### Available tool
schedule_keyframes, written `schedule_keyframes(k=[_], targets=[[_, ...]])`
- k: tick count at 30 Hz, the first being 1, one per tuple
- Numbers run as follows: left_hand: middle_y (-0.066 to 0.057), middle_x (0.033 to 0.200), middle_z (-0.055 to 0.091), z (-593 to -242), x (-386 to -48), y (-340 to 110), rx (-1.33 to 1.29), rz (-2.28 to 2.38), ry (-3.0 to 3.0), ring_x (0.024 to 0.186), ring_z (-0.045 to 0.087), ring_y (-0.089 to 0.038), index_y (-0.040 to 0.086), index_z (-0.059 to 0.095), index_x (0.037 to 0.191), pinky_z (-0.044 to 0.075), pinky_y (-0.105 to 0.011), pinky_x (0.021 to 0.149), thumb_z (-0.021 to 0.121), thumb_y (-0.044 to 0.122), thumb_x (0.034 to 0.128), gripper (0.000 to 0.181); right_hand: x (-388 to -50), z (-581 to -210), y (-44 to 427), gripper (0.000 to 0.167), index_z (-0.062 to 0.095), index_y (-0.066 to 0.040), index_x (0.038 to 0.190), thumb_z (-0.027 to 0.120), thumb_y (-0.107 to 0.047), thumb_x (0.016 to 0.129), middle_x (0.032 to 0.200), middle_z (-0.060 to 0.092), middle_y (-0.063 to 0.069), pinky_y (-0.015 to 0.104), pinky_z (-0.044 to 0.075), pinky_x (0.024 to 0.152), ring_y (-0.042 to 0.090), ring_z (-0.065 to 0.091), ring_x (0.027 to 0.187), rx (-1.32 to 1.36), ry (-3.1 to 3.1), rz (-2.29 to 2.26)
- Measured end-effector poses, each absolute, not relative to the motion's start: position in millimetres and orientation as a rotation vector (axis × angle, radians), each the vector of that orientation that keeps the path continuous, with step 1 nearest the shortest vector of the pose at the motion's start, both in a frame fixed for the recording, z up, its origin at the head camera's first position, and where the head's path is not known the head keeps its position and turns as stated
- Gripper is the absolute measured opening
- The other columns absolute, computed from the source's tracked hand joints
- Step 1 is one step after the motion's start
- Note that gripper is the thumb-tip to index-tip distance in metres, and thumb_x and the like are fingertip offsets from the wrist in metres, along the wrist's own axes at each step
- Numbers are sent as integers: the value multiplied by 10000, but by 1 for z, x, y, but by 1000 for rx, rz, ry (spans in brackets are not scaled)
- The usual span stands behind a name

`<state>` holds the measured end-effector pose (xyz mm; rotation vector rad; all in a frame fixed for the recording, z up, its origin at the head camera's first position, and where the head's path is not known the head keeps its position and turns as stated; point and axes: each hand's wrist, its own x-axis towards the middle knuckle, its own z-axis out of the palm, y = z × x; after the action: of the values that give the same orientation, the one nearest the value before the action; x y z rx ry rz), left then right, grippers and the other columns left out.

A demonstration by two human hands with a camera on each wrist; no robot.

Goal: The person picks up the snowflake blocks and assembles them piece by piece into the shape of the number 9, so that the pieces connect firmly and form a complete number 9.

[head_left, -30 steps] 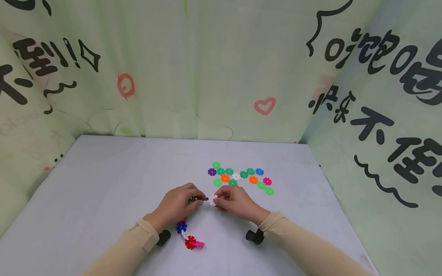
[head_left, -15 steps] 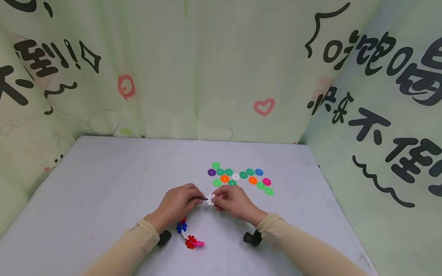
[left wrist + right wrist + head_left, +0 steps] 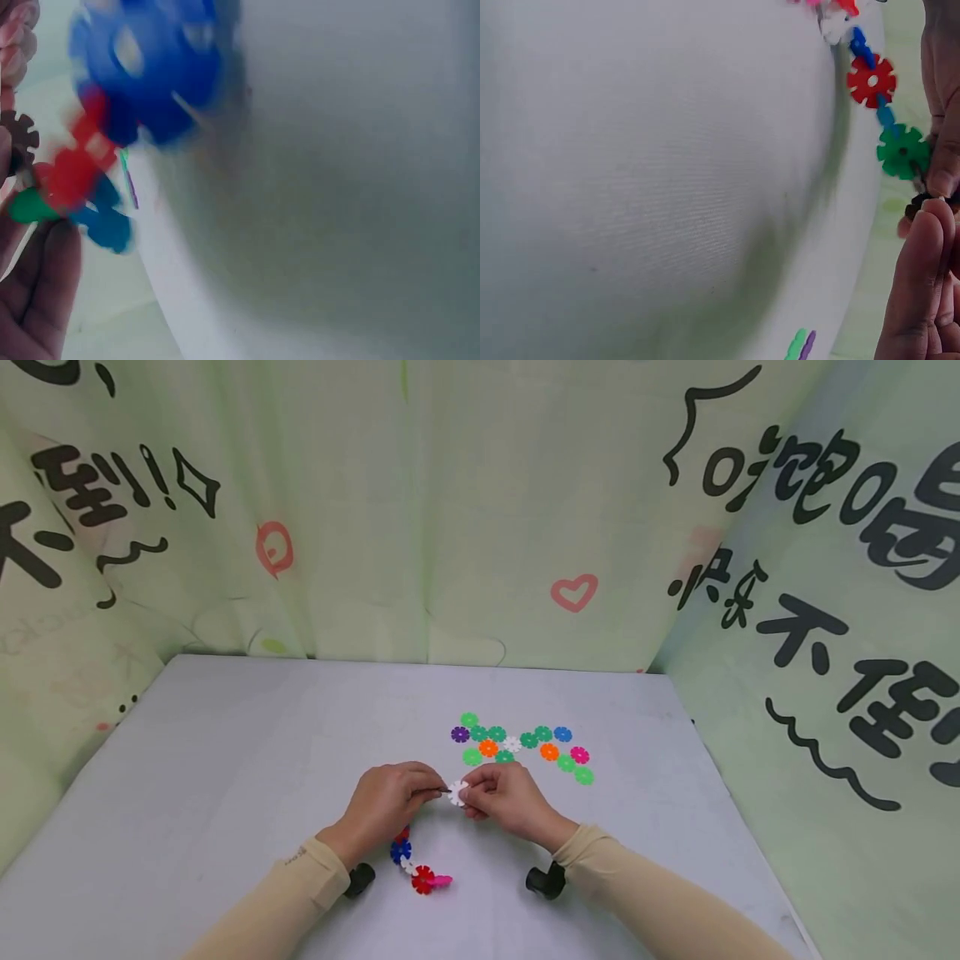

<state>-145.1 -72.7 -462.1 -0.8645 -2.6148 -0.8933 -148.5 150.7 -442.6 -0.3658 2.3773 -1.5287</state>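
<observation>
My left hand [image 3: 390, 800] pinches a dark brown notched disc [image 3: 22, 139] at the upper end of a linked chain. Below that hand hang a green disc [image 3: 904, 151], a red disc [image 3: 871, 80], a blue disc [image 3: 401, 850] and a lower red disc [image 3: 423, 880] with a pink one [image 3: 442, 881] at the tail. Between the fingertips of my right hand [image 3: 513, 802] is a white disc [image 3: 457, 793], its edge meeting the dark disc. Whether their slots are engaged cannot be told. In the left wrist view the chain is blurred.
Beyond the hands, loose flat discs lie on the white table [image 3: 300, 718]: green, a purple one [image 3: 460, 735], orange ones [image 3: 549, 752], a white one [image 3: 512, 744], a blue one [image 3: 562, 734] and a pink one [image 3: 580, 755]. Patterned curtains stand behind and beside the table.
The white disc has moved left against the dark disc, with my right hand. My left hand has turned slightly, and the hanging chain has shifted a little right and up.
</observation>
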Motion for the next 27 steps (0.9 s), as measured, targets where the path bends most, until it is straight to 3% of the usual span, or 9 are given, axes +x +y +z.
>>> schedule_keyframes(k=[27], targets=[[37,1017,750,-464,-137,-70,-715,-762,-2581,928,716,-138,179,819,982,571,-341,770,831,189,818,164,-147,-444,137,84,737,11,922,730,-72,910,697,689,35,286,572,623,169,679,631,-362,2480,-1519]])
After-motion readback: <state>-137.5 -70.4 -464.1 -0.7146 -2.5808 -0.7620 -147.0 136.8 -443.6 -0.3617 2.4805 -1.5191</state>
